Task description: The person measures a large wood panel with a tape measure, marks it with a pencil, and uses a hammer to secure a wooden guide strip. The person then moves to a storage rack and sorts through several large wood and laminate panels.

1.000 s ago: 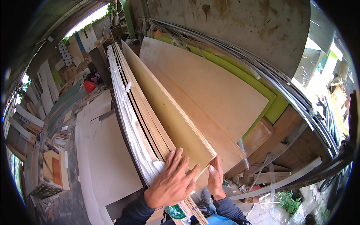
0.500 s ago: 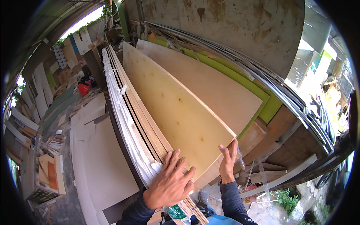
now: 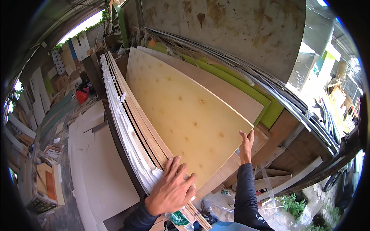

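Observation:
A large yellowish plywood sheet (image 3: 185, 111), dotted with dark knots, leans away to the right of a tight row of upright boards. My right hand (image 3: 247, 143) grips its near upper corner, with the thumb on the knotted face and the fingers behind the edge. On the top edges of the upright boards (image 3: 144, 133) rests my left hand (image 3: 173, 188), fingers spread and slightly bent. White torn wrapping (image 3: 121, 127) runs along the left side of that row. A green label (image 3: 179, 218) shows below my left hand on the near ends.
Behind the plywood stand a pale brown panel (image 3: 243, 98) and lime green panels (image 3: 275, 113). Long thin strips (image 3: 231, 69) lie along a stained grey sheet (image 3: 246, 30). Light flat sheets (image 3: 102, 161) lie to the left, and a cut-open box (image 3: 48, 181) stands farther left.
My right hand has moved right and farther out, tilting the plywood's upper corner away from the row. More of its knotted face shows. My left hand has stayed in nearly the same place.

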A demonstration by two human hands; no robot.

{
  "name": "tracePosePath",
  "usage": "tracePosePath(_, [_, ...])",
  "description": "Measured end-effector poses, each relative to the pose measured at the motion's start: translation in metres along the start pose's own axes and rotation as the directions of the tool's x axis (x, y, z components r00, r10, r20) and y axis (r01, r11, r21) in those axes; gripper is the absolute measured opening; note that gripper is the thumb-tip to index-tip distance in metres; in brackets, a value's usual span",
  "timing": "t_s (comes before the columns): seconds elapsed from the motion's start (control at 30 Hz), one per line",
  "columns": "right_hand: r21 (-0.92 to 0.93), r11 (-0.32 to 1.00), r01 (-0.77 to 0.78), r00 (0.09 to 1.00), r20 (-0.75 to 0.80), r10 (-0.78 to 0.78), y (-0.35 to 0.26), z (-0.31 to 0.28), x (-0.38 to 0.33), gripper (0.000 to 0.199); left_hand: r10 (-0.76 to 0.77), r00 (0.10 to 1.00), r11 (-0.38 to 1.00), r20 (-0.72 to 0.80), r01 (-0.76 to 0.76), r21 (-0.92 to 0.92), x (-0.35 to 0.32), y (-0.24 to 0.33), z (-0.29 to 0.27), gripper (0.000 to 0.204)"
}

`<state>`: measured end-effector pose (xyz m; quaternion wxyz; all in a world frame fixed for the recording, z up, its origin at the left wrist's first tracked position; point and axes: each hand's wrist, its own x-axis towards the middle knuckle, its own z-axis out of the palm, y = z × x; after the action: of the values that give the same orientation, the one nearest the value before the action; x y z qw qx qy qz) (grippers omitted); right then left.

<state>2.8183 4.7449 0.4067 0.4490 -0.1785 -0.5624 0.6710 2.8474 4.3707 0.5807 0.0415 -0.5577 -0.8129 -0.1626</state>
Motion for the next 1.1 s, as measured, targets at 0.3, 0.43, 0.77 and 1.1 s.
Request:
tracePosePath(0.3, [-0.076,0.997,0.024,0.996,-0.083,-0.031,0.070,-0.052,0.091,0.044,0.014,1.000,1.000,-0.008,-0.013,0.019,-0.001,-0.002,-0.001,0.036])
tracePosePath(0.43, [-0.127,0.991,-0.049,0.994,-0.101,0.037,0.101,-0.092,0.135,0.043,0.032,0.999,1.000,-0.035,-0.032,0.001,0.000,-0.003,0.002,0.036])
tracePosePath(0.77, [-0.303,0.910,-0.284,0.946,-0.241,0.215,0.101,-0.130,0.115,0.038,0.033,0.999,0.999,-0.017,-0.033,0.004,0.009,-0.001,0.005,0.037])
tracePosePath(1.1, [0.175,0.929,-0.325,0.643,0.762,0.081,-0.077,0.072,-0.218,0.084,-0.053,0.999,0.998,-0.008,0.053,0.017,0.001,0.005,-0.001,0.051])
